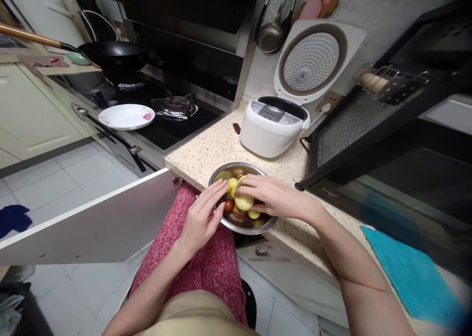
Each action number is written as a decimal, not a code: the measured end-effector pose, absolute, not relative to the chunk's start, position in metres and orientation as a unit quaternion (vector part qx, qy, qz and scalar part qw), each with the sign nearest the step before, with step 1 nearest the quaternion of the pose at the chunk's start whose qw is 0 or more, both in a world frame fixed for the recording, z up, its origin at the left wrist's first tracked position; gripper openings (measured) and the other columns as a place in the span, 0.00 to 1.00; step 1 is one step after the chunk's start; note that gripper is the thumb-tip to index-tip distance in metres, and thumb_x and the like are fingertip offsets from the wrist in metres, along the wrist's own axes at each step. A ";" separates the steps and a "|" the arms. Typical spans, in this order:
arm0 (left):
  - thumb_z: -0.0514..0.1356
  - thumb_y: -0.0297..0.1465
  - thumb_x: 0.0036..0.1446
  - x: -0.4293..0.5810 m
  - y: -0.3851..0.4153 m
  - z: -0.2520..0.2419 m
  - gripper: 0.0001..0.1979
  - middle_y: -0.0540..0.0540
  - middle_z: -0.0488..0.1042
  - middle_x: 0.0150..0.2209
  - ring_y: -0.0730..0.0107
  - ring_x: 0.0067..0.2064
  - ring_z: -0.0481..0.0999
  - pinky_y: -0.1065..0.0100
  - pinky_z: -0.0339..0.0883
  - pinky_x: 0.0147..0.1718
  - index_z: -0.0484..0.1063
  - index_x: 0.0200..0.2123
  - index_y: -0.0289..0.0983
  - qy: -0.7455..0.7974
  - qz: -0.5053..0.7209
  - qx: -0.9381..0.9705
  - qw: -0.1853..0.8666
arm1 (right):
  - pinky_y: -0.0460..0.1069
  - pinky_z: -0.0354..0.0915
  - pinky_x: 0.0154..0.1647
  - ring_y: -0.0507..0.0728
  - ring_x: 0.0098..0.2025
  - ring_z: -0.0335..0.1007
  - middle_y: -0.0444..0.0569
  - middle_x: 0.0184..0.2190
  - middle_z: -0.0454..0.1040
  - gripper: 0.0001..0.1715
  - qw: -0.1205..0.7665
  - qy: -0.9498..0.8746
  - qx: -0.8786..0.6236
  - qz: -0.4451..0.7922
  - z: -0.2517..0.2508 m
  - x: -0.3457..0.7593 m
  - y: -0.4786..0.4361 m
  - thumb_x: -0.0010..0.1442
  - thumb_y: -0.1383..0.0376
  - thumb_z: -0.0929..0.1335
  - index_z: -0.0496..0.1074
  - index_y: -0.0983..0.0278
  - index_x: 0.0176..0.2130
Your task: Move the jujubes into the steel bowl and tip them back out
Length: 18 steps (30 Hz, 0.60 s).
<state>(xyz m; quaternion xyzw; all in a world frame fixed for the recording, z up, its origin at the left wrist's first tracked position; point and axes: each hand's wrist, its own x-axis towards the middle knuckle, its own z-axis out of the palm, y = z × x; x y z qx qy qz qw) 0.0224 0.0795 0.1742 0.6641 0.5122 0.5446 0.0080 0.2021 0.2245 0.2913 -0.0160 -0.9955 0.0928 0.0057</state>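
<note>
On the counter's front corner sits a metal bowl (249, 229) holding several round yellow pieces and a glossy dark red-brown one (228, 206). The pieces look like small potatoes or fruit; I cannot tell which. My right hand (275, 194) reaches in from the right, its fingers curled round a larger yellow round piece (244, 202). A smaller yellow piece (253, 214) lies just under that hand. From the left, my left hand (202, 220) rests across the bowl's rim, fingers stretched out and thumb apart. Its fingertips are close to the yellow pieces, and it grips nothing that I can see.
Behind the bowl stands a white rice cooker (271, 132), lid raised. A black oven (398, 179) and a turquoise cloth (409, 272) are on the right. To the left are a floral plate (125, 117), a wok (114, 56) and an open cabinet door (96, 228).
</note>
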 end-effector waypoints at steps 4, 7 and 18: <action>0.56 0.24 0.70 0.023 0.080 0.173 0.24 0.41 0.72 0.65 0.57 0.68 0.70 0.45 0.68 0.67 0.66 0.67 0.42 0.514 0.545 0.662 0.002 | 0.58 0.70 0.53 0.65 0.53 0.71 0.56 0.52 0.75 0.25 -0.001 -0.994 -0.031 0.102 0.295 0.206 0.226 0.60 0.70 0.76 0.72 0.62 0.56; 0.55 0.24 0.70 0.023 0.080 0.173 0.24 0.41 0.71 0.66 0.57 0.68 0.70 0.46 0.68 0.67 0.66 0.67 0.42 0.517 0.544 0.661 0.004 | 0.59 0.69 0.57 0.66 0.57 0.71 0.57 0.55 0.74 0.28 0.015 -0.990 -0.051 0.130 0.304 0.214 0.229 0.62 0.62 0.76 0.71 0.61 0.59; 0.55 0.27 0.71 0.018 0.080 0.176 0.26 0.39 0.60 0.72 0.53 0.74 0.60 0.44 0.61 0.71 0.60 0.70 0.44 0.548 0.522 0.652 0.035 | 0.59 0.71 0.58 0.64 0.56 0.73 0.54 0.53 0.76 0.16 0.234 -0.921 -0.244 0.191 0.299 0.296 0.209 0.72 0.57 0.68 0.75 0.58 0.55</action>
